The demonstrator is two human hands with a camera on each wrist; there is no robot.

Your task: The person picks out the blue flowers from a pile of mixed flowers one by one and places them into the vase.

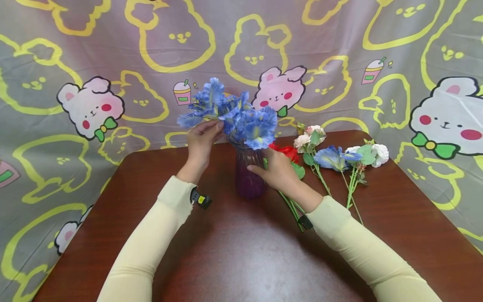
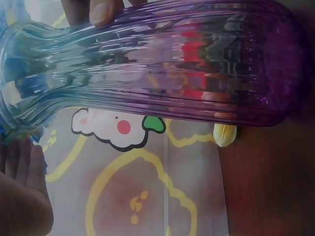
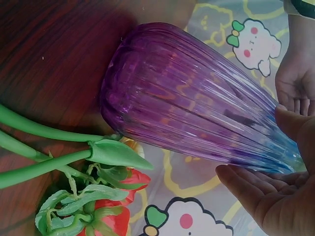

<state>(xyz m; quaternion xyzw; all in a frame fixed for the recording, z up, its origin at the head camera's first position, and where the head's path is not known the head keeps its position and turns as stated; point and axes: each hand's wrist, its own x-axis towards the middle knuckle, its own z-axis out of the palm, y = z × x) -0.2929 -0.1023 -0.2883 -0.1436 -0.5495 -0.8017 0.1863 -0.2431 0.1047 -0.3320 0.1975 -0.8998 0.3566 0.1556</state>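
A ribbed glass vase (image 1: 250, 174), purple at the base and bluish near the neck, stands at the middle of the table with several blue artificial flowers (image 1: 241, 115) spreading from its top. My right hand (image 1: 281, 170) grips the vase from the right, thumb across the near side; the right wrist view shows that thumb and the fingers (image 3: 246, 189) on either side of the narrowing glass. At the left of the bouquet, my left hand (image 1: 203, 138) pinches a blue flower (image 1: 205, 102) between thumb and fingertips, just under the petals.
Right of the vase lie red flowers (image 1: 287, 152) on green stems, partly hidden by my right hand. Farther right are pale pink flowers (image 1: 311, 137), a single blue flower (image 1: 332, 158) and white flowers (image 1: 379, 154). A patterned cloth (image 1: 151, 100) hangs behind the brown table (image 1: 226, 260).
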